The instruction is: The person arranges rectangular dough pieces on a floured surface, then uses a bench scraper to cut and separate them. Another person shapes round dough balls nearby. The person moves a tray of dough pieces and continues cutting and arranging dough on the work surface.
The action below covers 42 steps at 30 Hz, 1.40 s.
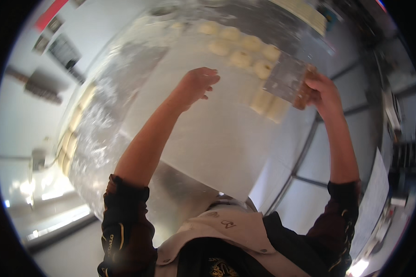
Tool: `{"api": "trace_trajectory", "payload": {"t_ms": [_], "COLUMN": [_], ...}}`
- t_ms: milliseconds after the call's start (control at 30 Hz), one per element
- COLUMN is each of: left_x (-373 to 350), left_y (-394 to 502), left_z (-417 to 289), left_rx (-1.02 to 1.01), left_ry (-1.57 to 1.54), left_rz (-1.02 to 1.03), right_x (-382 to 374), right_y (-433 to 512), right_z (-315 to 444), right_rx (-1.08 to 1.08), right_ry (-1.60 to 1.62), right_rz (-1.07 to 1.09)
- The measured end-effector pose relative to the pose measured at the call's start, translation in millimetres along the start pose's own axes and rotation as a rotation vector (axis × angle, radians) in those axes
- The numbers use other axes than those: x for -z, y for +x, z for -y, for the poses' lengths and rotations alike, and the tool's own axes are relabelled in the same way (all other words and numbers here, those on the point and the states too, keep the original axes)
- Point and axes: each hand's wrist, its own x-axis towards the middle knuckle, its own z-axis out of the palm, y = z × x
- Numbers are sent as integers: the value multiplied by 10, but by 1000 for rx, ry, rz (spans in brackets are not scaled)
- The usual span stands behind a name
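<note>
My right hand (322,90) grips the brown handle of a dough scraper (286,76), whose flat metal blade points left. The blade partly covers the nearest of several pale dough buns (241,58) set in two rows. Just below the blade lie oblong dough pieces (270,105), side by side. Over a pale sheet (201,138) on the worktop, my left hand (199,85) hangs with nothing in it, its fingers loosely curled and apart from the thumb.
Flour dusts the metal worktop (97,145) left of the sheet. A brush (43,90) hangs on the wall at the left. Pale oblong pieces (69,142) line the worktop's left edge. Paneled white surfaces (319,152) stand to the right.
</note>
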Motion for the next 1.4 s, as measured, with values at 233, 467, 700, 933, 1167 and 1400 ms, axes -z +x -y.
{"api": "trace_trajectory", "payload": {"t_ms": [233,467,700,933,1167,1400], "left_x": [1677,3704,4650,4794,4803,4759], "left_y": [-834,-1556,-1332,-828,-756,-824], "left_z": [546,1022,1212,1507,1524,1489], "left_rx": [36,-82,-241,-309,-221,-248], "left_ry": [108,590,751,798,730,730], "left_rz": [-416,-871,-829,-796,-776,-800], "right_x": [-2104,-4676,-6379,-6749,-7031,-6413], "right_y": [471,540,434,424,385,286], "right_z": [-220,-648,-898,-1080,-1104,-1129], "right_rx": [-99,-116,-173,-171,-190,-169], "right_ry": [-13,11,89,97,132,89], "right_rz": [375,556,503,370,286,314]}}
